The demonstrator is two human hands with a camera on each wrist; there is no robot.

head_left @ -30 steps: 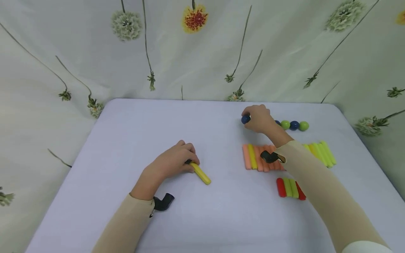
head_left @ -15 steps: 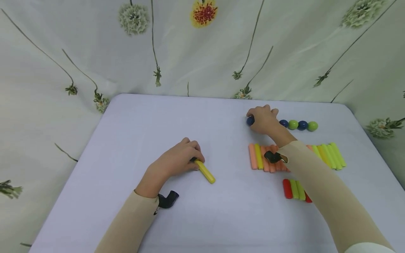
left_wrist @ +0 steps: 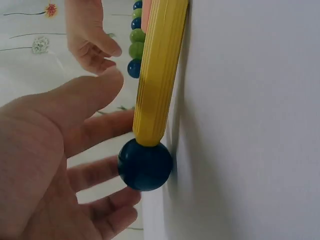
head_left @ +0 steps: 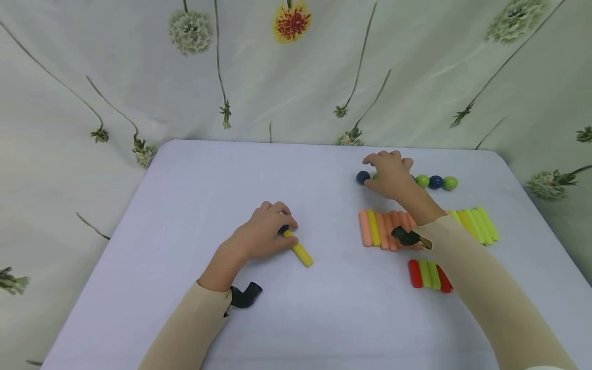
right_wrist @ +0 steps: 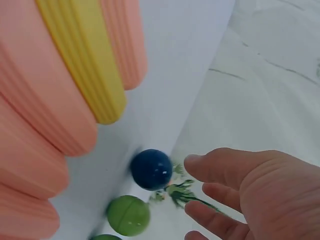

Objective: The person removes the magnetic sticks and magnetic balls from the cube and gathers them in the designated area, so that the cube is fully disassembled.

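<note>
My left hand (head_left: 261, 234) is spread around a ridged yellow stick (left_wrist: 162, 65), which looks like modelling clay. A dark blue ball (left_wrist: 145, 165) lies against the near end of that stick. In the left wrist view the thumb stands off the stick, and the fingers are beyond it and the ball. My right hand (head_left: 390, 177) hovers over a row of blue and green balls at the back right. Its fingers are parted beside the blue end ball (right_wrist: 151, 170), with a gap visible in the right wrist view. A green ball (right_wrist: 128, 215) follows in the row, partly behind the hand from above.
Salmon sticks (head_left: 388, 231) with a yellow one (head_left: 373, 227) lie side by side in front of the right hand. Lime sticks (head_left: 485, 226) continue that row. Closer are red (head_left: 415, 273) and green sticks (head_left: 430, 275). A flowered cloth (head_left: 296, 77) hangs behind the table.
The right hand has let go of the blue end ball and drawn slightly right. The left thumb and fingers have loosened from the yellow stick and blue ball. The head view has shifted slightly.
</note>
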